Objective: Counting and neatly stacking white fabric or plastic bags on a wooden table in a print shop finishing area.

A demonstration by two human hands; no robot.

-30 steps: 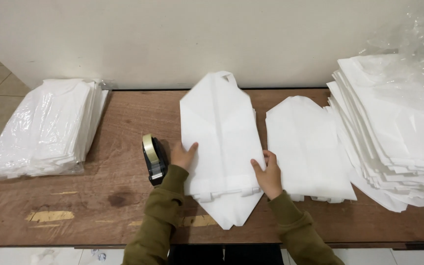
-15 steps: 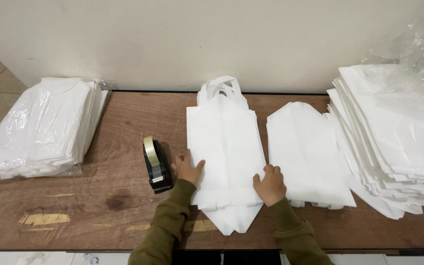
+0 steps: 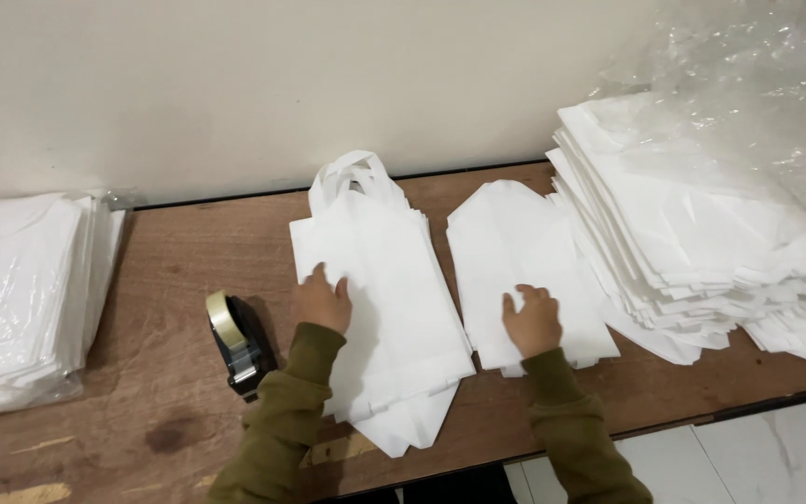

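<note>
Clear-plastic-wrapped pkg of white bags at table's left end; loose clear wrap top right.

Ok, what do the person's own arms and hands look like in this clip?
Both arms wear long olive-green fabric sleeves with ribbed cuffs at the wrists. The left hand and right hand are bare: no gloves, rings, watch or markings show.

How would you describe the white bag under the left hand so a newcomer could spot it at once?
On the wooden table, between the tape dispenser and a smaller folded bag, lies a flat white bag under the left hand. Only it shows looped handles toward the wall.
</note>
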